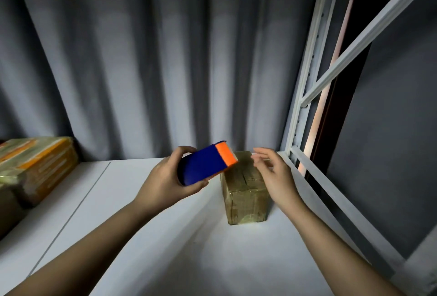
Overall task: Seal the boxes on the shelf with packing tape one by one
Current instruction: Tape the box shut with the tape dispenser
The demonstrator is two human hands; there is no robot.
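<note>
- far left of the white shelf [132, 201]: a stack of parcels [35, 168], brown with orange and yellow markings under glossy wrap, lies against the grey curtain [142, 59]. it sits well apart from the working area.
- left hand [163, 182]: fingers and thumb are curled round the blue body of a tape dispenser [205, 165], holding it clear of the shelf and tilted so the orange end points up and toward the box.
- dispenser handling, as a judgement: rigid plastic shell, light, smooth sided; hold it across the blue body as shown, away from the orange end, where the cutter probably sits. whether any tape is drawn out cannot be told.
- centre right: a small cardboard box [243, 196] stands on the shelf, just below and beside the orange end. its top and front carry glossy strips that look like tape already applied; how complete the seal is cannot be told.
- box handling, as a judgement: small and probably light, so it may slide on the smooth shelf when tape is pulled across it. steady it by pressing flat on the lid or gripping both side walls; the taped faces may be slippery.
- right hand [274, 175]: fingers spread and loosely bent, holding nothing, hovering above the right rear of the box; contact with the lid cannot be confirmed because of blur.
- far right: the white metal shelf frame [305, 106] with a diagonal brace rises beside the box.
</note>
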